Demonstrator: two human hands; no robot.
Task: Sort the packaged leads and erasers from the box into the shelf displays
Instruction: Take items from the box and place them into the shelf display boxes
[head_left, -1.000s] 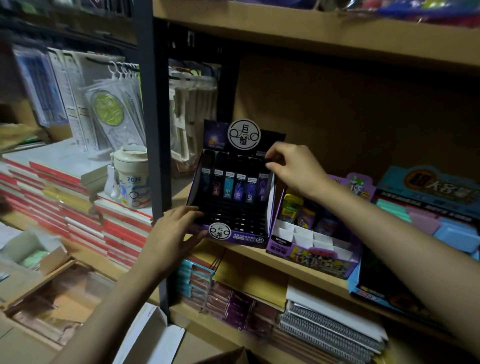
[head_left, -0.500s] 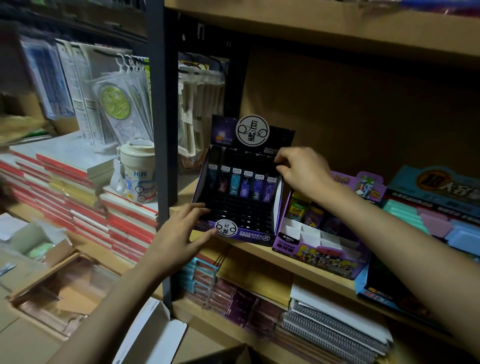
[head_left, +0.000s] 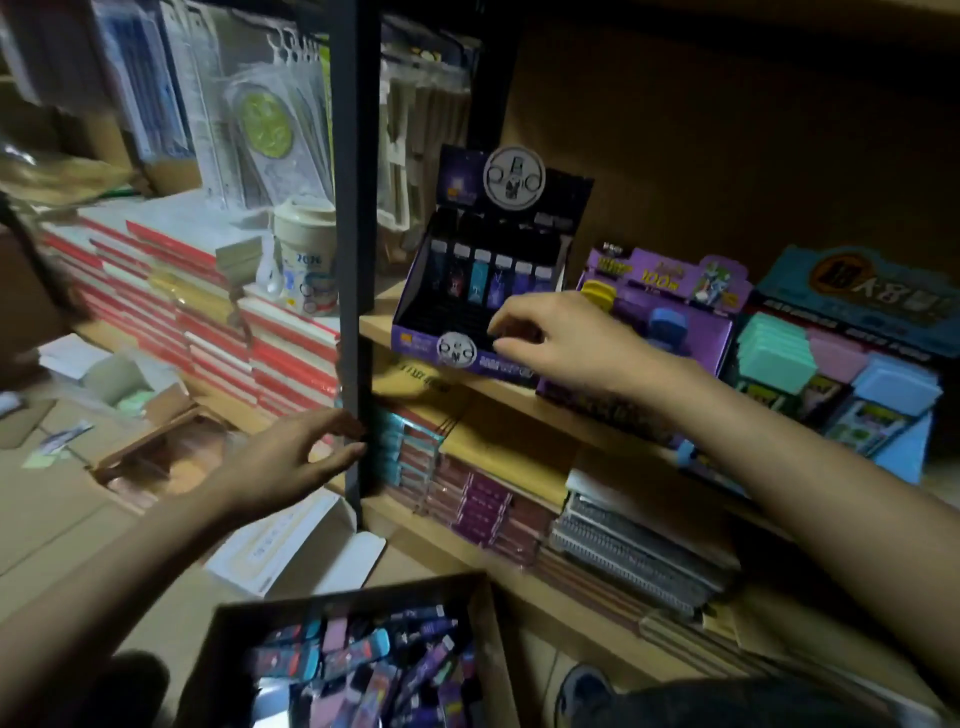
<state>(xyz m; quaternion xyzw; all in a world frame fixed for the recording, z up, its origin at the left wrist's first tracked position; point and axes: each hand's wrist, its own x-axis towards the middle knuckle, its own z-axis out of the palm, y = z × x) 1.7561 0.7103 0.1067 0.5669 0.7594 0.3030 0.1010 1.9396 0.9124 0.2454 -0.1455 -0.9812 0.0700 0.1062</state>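
The wooden shelf (head_left: 524, 402) carries the lead display (head_left: 415, 340), a dark purple tray with a round logo on its upright back card. Far left of the display, past the black post (head_left: 356, 260), lie stacks of red-edged notebooks (head_left: 156, 291). Well below the display, at the frame's bottom edge, the cardboard box (head_left: 494, 649) sits open, full of jumbled packaged leads (head_left: 353, 654) in blue, pink and purple. Just right of the display, touching it, stands a purple eraser display (head_left: 670, 283), and further right a teal one (head_left: 852, 283) with pastel blocks.

The right hand (head_left: 566, 343) hangs over the display's front right corner, fingers curled and thumb near the forefinger; blur hides whether it pinches anything. The left hand (head_left: 280, 462) is below and left of the display, fingers loosely spread with nothing in them, tips at the post's edge. 6 packets (head_left: 480, 275) stand in a row at the back of the display; the rows in front are bare.
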